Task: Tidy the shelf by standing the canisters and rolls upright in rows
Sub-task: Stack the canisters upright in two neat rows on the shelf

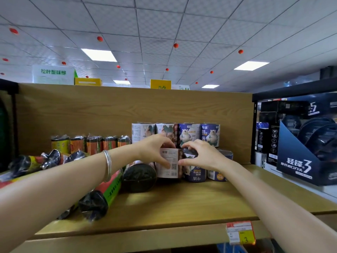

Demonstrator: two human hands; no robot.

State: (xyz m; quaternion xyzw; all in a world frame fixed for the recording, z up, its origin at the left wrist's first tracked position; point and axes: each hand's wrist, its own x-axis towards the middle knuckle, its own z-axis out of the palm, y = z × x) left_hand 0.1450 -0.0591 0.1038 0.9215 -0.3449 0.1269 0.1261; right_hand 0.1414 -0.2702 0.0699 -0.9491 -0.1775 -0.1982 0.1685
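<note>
The job is partly done. At the back of the wooden shelf (182,203), four tall canisters stand up straight in a row: two pale paper-wrapped canisters (141,133) on the left and two dark blue canisters with a white bear picture (209,133) on the right. Left of them, a row of short rolls with orange and green labels (94,144) also stands up against the back wall.

Both hands are working in the middle. The left hand (155,149) has its grip closed around a white-labelled canister (168,165), with the thumb on the front and fingers over the top. The right hand (201,155) is closed over the top of a dark blue canister (194,172) just beside it. That blue one seems to be upside down, since its writing reads the wrong way up. The two canisters touch each other and sit in front of the back row. Another blue canister (218,172) stands to the right of them.

A lot is left. A long red and green roll with black ends (104,194) lies flat near the front. A fat black roll (139,177) lies on its side next to it. More shiny black-wrapped rolls (47,158) lie in a messy pile on the far left. I think these all need to be stood up.
</note>
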